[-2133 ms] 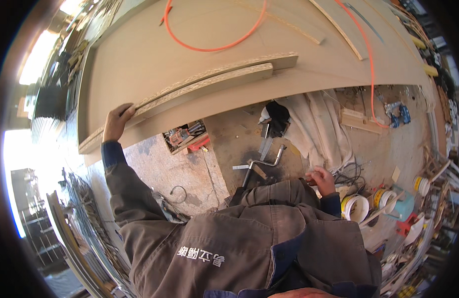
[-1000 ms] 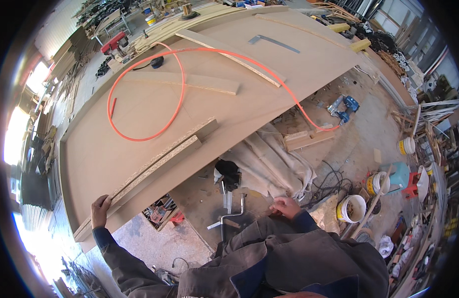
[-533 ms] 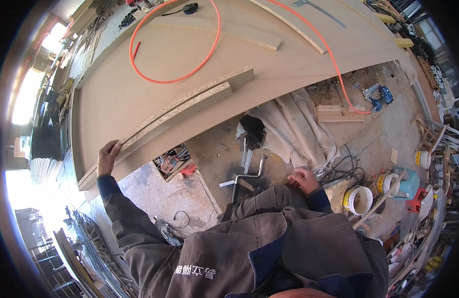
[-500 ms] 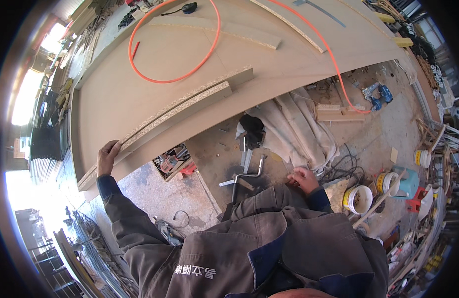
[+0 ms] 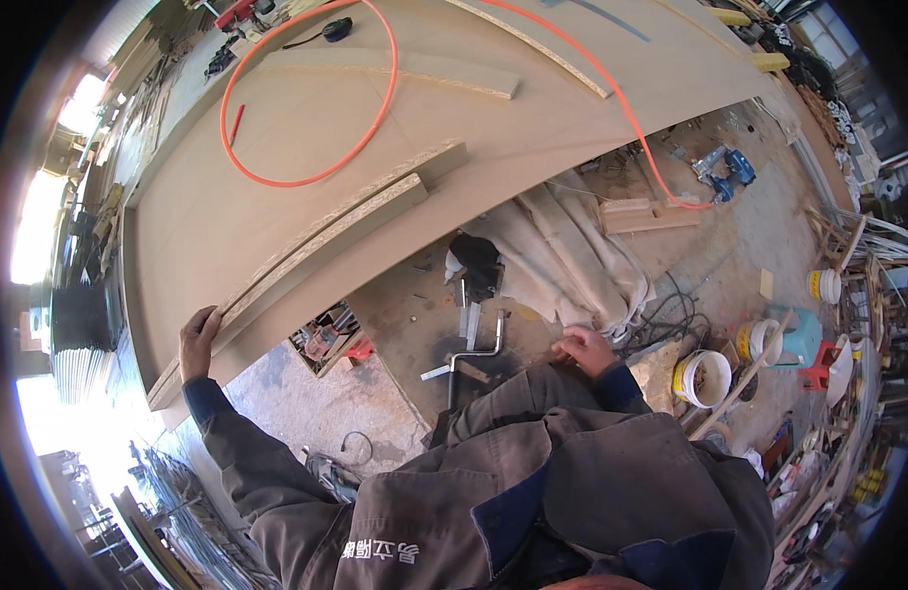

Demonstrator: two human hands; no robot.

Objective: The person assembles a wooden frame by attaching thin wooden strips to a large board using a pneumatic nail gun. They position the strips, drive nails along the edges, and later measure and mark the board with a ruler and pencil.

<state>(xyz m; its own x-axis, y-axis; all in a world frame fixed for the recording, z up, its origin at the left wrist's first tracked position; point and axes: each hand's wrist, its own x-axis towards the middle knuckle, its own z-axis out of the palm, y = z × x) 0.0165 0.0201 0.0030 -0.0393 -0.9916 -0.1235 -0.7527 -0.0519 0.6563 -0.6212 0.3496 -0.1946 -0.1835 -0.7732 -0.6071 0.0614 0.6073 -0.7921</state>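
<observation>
In the head view, a large brown board (image 5: 277, 197) is seen lying flat as a work surface, with two long chipboard strips (image 5: 346, 221) laid side by side along its near edge. The left hand (image 5: 197, 339) is placed at the near end of these strips, fingers curled over the end and palm pressed on the board's edge, apparently so that the strips are steadied or lined up with the edge; a full clamping grip cannot be confirmed. The right hand (image 5: 584, 350) is held low beside the body, above the knee, loosely half-closed with nothing visibly held, near a metal crank-shaped bar (image 5: 470, 356) on the concrete floor (image 5: 316, 413). An orange hose (image 5: 306, 98) is looped over the board's middle, probably left there to be kept off the floor, and is run down past a blue power tool (image 5: 724, 167). Crumpled cloth sheeting (image 5: 572, 246) is spread under the board's edge, and white and yellow buckets (image 5: 704, 379) are grouped at the right.
</observation>
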